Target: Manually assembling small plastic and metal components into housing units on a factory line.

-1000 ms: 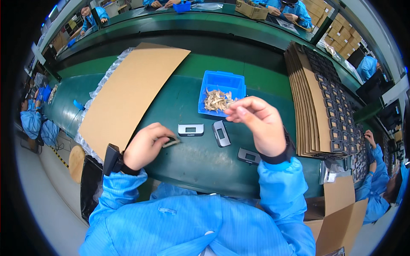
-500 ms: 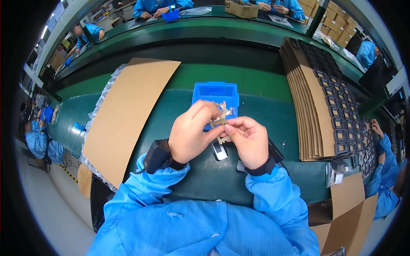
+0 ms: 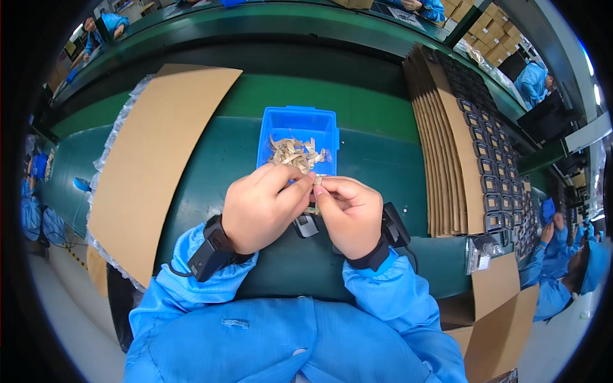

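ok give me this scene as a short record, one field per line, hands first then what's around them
right hand: thumb and fingers pinching a small tan piece
left hand: fingers drawn together beside that piece; exact grip hidden
beyond hands: blue bin holding loose pale strips
below hands: grey-and-black part, partly covered
left side: large cardboard sheet
right side: stacked cardboard with rows of black frames
surface: green table

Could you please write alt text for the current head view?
The person's right hand pinches a small tan piece, left hand beside it, by a blue bin of tan strips on a green bench. A cardboard sheet lies left.
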A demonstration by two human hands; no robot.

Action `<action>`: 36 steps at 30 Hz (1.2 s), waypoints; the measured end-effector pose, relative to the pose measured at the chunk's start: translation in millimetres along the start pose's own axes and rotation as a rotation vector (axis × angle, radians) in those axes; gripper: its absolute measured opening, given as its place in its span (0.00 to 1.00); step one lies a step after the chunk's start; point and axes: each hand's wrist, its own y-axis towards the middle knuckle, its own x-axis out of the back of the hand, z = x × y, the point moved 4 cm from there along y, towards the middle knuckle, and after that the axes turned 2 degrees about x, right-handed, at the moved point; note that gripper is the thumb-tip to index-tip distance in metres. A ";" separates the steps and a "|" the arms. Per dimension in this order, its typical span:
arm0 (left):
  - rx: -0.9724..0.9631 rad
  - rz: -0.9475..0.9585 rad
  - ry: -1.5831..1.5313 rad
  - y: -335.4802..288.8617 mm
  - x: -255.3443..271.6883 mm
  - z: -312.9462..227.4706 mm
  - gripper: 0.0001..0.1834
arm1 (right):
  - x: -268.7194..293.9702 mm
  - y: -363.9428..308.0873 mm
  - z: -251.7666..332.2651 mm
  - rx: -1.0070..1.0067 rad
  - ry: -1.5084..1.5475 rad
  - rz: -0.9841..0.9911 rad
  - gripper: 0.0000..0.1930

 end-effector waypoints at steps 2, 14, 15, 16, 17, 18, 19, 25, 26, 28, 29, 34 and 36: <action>-0.002 -0.037 -0.035 -3.0 -2.2 2.1 0.14 | -1.1 -0.9 3.4 0.018 -0.038 0.022 0.06; -0.099 -0.032 -0.001 -18.6 -9.0 12.5 0.14 | -5.7 -1.1 -0.7 0.063 -0.238 0.065 0.07; -0.081 -0.043 -0.009 -19.3 -8.3 12.3 0.14 | -6.4 -2.1 -0.2 0.072 -0.242 0.063 0.07; -0.081 -0.043 0.000 -19.8 -7.8 11.1 0.12 | -7.7 -2.8 -0.3 0.067 -0.256 0.077 0.07; -0.083 -0.042 0.010 -19.9 -7.9 10.0 0.11 | -8.5 -3.3 0.4 0.076 -0.265 0.077 0.06; -0.074 -0.048 0.005 -19.4 -8.1 10.4 0.11 | -8.4 -3.2 0.4 0.089 -0.270 0.072 0.06; -0.065 -0.058 -0.019 -18.5 -8.0 10.9 0.10 | -7.3 -3.1 -0.2 0.087 -0.277 0.078 0.06; 0.105 -0.167 -0.205 -16.6 -7.6 26.3 0.08 | -5.7 -2.0 2.7 0.063 -0.265 0.088 0.06; 0.176 -0.219 -0.243 -15.7 -3.3 31.0 0.07 | -6.3 -1.4 2.2 0.000 -0.189 0.056 0.06; 0.219 -0.228 -0.179 -9.3 0.1 39.6 0.07 | -3.8 2.1 6.5 -0.069 -0.162 -0.006 0.07; 0.268 -0.240 -0.110 -6.9 1.0 45.6 0.06 | 1.3 3.9 6.6 -0.097 -0.133 -0.040 0.08; 0.197 -0.149 -0.080 -12.8 -4.2 50.7 0.09 | 9.7 9.7 -1.1 -0.125 0.052 -0.044 0.07; 0.173 -0.156 -0.104 -11.8 -5.8 49.4 0.09 | 10.7 10.0 -1.0 -0.154 0.060 -0.056 0.07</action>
